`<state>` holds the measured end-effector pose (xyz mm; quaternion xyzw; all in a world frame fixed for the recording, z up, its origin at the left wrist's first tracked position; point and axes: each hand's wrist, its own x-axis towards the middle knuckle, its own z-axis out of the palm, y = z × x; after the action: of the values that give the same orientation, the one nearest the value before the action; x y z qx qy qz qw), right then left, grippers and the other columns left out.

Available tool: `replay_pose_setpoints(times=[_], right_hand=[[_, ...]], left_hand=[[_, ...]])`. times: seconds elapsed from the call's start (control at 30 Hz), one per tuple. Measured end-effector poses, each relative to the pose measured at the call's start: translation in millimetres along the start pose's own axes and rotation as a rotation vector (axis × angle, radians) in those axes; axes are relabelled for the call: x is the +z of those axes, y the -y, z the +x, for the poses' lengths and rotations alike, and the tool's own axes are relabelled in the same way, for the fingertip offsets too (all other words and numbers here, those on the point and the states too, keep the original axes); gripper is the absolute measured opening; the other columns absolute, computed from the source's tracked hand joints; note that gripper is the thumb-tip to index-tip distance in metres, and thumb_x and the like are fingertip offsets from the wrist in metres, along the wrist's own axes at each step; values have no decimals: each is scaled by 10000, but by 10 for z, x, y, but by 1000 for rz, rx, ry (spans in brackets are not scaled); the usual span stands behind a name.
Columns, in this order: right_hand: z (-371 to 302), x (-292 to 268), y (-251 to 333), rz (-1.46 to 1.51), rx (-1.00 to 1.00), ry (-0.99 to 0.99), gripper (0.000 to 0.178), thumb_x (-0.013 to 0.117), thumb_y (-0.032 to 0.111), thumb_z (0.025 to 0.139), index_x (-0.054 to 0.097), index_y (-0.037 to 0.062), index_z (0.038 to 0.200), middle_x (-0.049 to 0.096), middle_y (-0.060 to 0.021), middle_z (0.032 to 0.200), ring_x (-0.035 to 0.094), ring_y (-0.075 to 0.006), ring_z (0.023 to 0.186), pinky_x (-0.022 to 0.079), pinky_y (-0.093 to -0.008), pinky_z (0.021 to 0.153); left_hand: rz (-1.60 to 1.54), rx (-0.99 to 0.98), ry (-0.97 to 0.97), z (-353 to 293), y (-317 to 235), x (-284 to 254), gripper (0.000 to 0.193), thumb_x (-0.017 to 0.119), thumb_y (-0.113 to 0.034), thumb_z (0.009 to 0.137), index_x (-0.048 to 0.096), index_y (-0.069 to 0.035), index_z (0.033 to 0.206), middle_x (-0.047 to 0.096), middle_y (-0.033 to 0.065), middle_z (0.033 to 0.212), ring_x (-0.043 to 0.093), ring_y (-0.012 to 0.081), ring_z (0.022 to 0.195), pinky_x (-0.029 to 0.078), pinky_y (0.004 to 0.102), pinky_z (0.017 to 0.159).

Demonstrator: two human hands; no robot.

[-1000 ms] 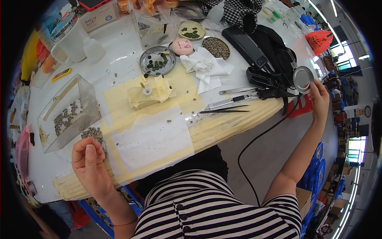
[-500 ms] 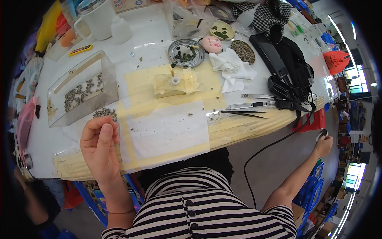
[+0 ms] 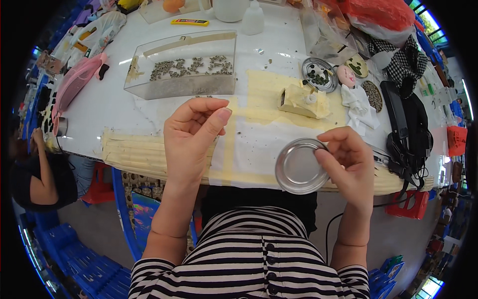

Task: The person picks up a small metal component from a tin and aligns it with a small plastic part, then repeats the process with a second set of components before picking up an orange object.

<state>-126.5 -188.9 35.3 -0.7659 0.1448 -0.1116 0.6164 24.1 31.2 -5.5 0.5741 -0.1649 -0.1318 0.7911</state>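
My right hand [image 3: 352,162] grips a small shallow round metal dish [image 3: 300,167] by its rim, thumb and fingers pinching the edge. The dish is tilted toward me above the table's front edge, and its inside looks bare. My left hand [image 3: 191,134] is raised with its fingers curled and the thumb close to the index fingertip. Whether something tiny sits in that pinch cannot be made out. Just beyond it stands a clear plastic box [image 3: 181,91] with many small grey pieces [image 3: 191,68] inside. A tape-covered block [image 3: 301,103] with a small white ring on top sits beyond the dish.
At the right are a metal plate [image 3: 332,85] of dark green pieces, a pink round item [image 3: 346,75], a dish of small grey beads [image 3: 371,95], crumpled tissue [image 3: 359,105] and a black bag [image 3: 416,124]. Another person's arm [image 3: 42,174] shows at the left.
My right hand has come from off the table's right side to the front edge, bringing the metal dish. The view has turned left; my left hand keeps its curled pose near the clear box.
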Motion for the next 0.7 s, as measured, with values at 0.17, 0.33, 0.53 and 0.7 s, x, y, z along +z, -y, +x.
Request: replay_pose_setpoints(times=[0.17,0.33,0.53,0.7], right_hand=[[166,442,-77,-116,-18,128,148,702,37,874,671,-5,1012,616,-9,693,509,-20,508,387,-179,489],[199,528,-106,-333,-139,94,185,727,56,856,681,-1,1026,633,-69,828,552,-95,507,439,-236,483],[151,548,51,-403,-400,-39,205,762,12,809,705,29,1005,645,-62,856,557,-108,528,452,-245,473],[196,514,128,-371,-571,-61,202,765,-22,793,713,30,981,664,-54,804,577,-105,553,451,-234,470]], left_hand=[[-19,-34,24,-12,-34,55,189,702,3,882,672,24,1068,696,67,912,623,96,820,493,226,714],[-24,8,122,-26,-31,69,351,728,73,827,616,21,1156,685,68,946,656,104,892,533,235,781],[52,33,240,-60,-32,76,228,715,114,808,647,41,1014,677,95,941,655,130,868,532,250,783],[71,52,313,-5,-124,148,236,703,124,807,684,42,1028,675,95,934,651,134,861,528,248,771]])
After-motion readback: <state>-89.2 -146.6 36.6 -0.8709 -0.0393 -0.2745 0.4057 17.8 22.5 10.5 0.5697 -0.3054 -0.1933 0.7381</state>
